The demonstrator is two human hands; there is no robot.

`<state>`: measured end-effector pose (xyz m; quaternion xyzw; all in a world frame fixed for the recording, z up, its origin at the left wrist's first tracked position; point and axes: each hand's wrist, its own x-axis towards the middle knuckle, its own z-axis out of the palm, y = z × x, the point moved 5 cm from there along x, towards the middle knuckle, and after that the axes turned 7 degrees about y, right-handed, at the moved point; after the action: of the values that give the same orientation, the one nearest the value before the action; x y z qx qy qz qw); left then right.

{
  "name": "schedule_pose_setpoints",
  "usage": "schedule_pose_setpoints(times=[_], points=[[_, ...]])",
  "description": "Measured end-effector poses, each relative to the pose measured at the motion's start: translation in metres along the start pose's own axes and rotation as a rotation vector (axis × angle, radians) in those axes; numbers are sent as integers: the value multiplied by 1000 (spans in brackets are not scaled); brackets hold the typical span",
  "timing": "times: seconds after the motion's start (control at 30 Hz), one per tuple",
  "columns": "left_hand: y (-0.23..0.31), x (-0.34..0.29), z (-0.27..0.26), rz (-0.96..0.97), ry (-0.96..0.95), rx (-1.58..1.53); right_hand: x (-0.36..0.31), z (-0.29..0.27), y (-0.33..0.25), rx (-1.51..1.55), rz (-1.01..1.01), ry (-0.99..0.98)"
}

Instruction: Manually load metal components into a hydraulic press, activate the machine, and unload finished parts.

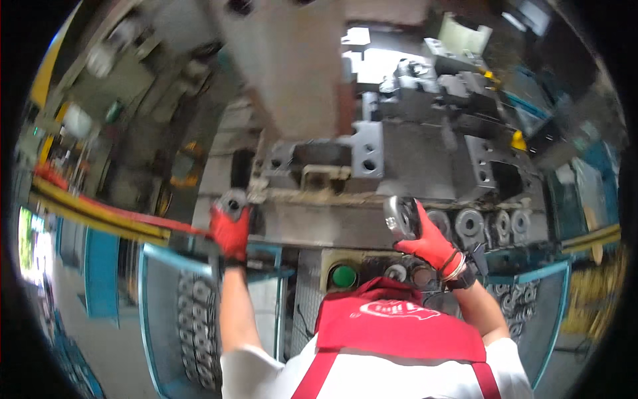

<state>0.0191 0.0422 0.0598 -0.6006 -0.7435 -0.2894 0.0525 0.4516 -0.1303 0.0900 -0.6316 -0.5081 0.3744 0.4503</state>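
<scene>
Left hand [230,231] in red glove, fingers clamped on round metal part [232,201] at press bed [312,226], right hand [430,243] w/ fingers gripping grey metal disc [401,217], row of similar discs [488,225] just beside it

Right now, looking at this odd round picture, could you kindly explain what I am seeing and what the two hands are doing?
The picture comes from a wide fisheye camera worn on a person's head, looking down, so straight edges bend near the rim. Both hands wear red gloves. The left hand grips a round metal part at the edge of a large grey press-like machine. The right hand holds up another round metal disc. More such discs stand in a row on the machine's ledge, and others fill a blue-framed bin at lower left. A green button sits below, near the red apron.
</scene>
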Motion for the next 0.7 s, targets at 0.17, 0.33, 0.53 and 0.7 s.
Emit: schedule_pose_setpoints(times=[0.17,0.33,0.53,0.7], points=[[-9,-34,-30,-162,269,-563,77,-53,-113,-132,-98,118],[4,-63,-30,-182,329,-672,202,-116,-141,-748,4,418],[-43,-104,9,-306,326,-619,317,-117,-134,-989,193,510],[-29,-115,-8,-456,314,-723,431,-115,-57,-1127,319,368]])
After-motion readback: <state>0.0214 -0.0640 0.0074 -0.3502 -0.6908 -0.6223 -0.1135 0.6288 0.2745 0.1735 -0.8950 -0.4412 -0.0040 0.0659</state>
